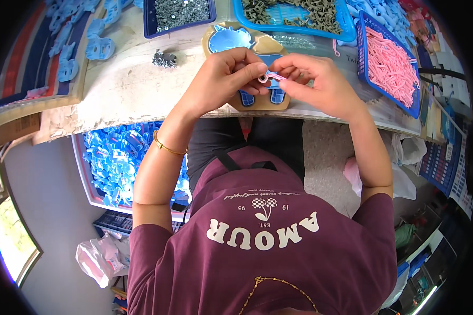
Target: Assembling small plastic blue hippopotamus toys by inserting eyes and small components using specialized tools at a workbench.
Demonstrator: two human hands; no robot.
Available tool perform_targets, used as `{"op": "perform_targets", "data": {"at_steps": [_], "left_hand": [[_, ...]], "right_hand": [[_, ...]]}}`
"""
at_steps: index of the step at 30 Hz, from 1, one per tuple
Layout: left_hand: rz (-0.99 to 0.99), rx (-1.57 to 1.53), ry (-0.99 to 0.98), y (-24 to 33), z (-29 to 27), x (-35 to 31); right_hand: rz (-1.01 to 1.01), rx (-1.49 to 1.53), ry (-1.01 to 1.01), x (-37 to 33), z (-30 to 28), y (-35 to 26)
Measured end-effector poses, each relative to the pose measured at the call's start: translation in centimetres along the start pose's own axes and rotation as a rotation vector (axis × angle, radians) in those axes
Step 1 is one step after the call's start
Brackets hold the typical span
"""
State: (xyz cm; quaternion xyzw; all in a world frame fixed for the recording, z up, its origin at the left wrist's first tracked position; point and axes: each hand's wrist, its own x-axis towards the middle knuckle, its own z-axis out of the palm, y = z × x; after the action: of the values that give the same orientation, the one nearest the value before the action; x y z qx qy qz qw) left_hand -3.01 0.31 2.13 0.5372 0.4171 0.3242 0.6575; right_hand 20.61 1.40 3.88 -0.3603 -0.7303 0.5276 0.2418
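Observation:
Both hands meet over a tan board (276, 103) with blue moulded parts set in it. My right hand (320, 84) pinches a slim pink plastic piece (275, 76) between thumb and fingers. At its rounded end, a small ring with a dark centre shows beside the thumb of my left hand (227, 77). That hand's fingers are closed on this end. Whether the dark centre is a separate metal part I cannot tell. Below the hands, two blue blocks (277, 96) sit in the board, and a larger rounded blue shell (231, 39) lies at its upper left.
Small metal parts fill a dark blue tray (146, 21) at the back; brownish clips lie in a light blue tray (347, 37). Pink pieces fill a blue basket (363, 68) on the right. A small dark metal cluster (164, 59) lies left. Blue parts fill a bin (85, 184) below.

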Motion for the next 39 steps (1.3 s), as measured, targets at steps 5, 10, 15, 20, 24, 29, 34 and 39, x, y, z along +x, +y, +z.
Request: {"op": "perform_targets", "data": {"at_steps": [5,10,15,20,24,29,34,39], "left_hand": [[-0.026,-0.005,0.024,0.4,-0.1,-0.2],[0.014,0.077,0.133,0.3,-0.7,-0.6],[0.270,0.347,0.567,0.4,-2.1,-1.5],[0.399,0.503,0.632,-1.1,-2.2,-2.4],[0.425,0.708,0.621,-1.9,-1.9,-3.0],[0.691,1.160,0.327,-3.2,-1.3,-3.2],[0.633,1.332,0.277,-3.6,-0.7,-3.8],[0.600,1.411,0.315,-3.8,-0.1,-3.7]], "right_hand": [[-0.143,-0.403,0.091,0.8,1.0,-0.8],[-0.282,-0.626,0.147,2.1,1.5,-0.6],[-0.329,-0.759,0.167,3.3,2.4,1.3],[-0.307,-0.741,0.191,4.1,3.6,2.3],[-0.234,-0.766,0.066,4.8,3.1,2.0],[-0.192,-0.826,-0.085,6.0,2.5,1.1],[-0.306,-0.823,-0.126,6.4,2.3,1.0],[-0.299,-0.851,-0.140,6.7,2.5,1.5]]}}
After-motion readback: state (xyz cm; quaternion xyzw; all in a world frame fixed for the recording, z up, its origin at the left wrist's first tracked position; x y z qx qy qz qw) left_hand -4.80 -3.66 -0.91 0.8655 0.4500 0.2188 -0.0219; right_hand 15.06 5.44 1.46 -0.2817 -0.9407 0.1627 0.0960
